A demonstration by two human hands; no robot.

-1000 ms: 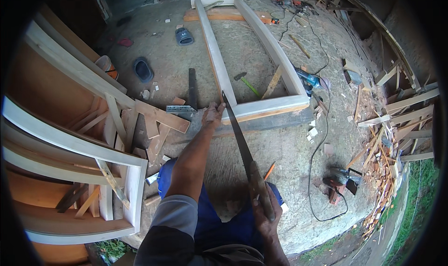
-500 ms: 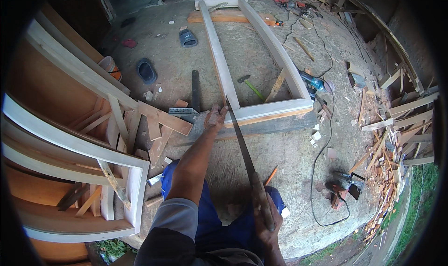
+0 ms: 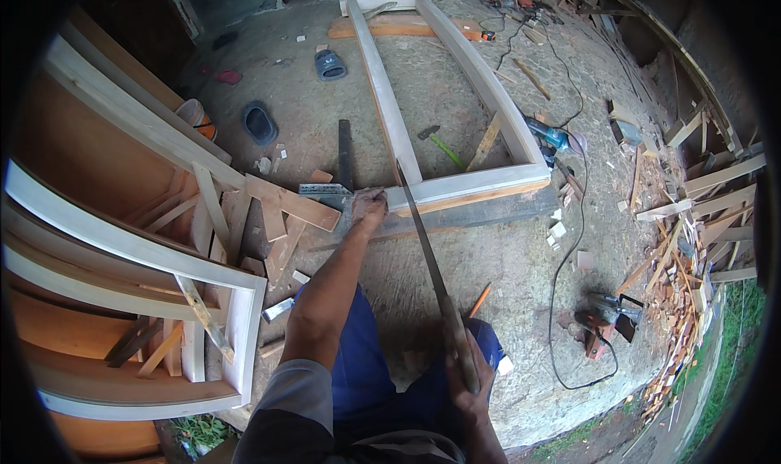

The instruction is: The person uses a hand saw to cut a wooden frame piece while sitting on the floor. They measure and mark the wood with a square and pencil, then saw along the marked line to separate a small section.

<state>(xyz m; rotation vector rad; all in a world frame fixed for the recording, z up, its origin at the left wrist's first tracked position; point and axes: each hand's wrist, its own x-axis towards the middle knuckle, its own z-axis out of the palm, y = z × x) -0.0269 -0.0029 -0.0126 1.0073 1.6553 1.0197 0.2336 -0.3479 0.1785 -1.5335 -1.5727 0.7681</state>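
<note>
A handsaw (image 3: 431,257) is in my right hand (image 3: 472,374), its fingers wrapped round the wooden handle. The long blade points away from me, and its tip lies over the near left corner of a pale wooden frame (image 3: 480,181). My left hand (image 3: 370,207) is closed on the end of the frame's near rail, just left of the blade. Its fingertips are partly hidden. The near end of the frame rests on a dark plank (image 3: 488,217) on the floor. Left of that hand lies a try square (image 3: 344,159) with a dark blade.
A green-handled hammer (image 3: 443,148) lies inside the frame. A blue angle grinder (image 3: 553,135) touches its right side. At right sit a corded red power tool (image 3: 598,326) and heaped wood scraps (image 3: 679,309). More frames (image 3: 240,334) stand at left. An orange pencil (image 3: 480,300) lies near my knee.
My left hand has shifted left, away from the saw blade, to the end of the near rail. The saw stays in my right hand, its tip still at the corner.
</note>
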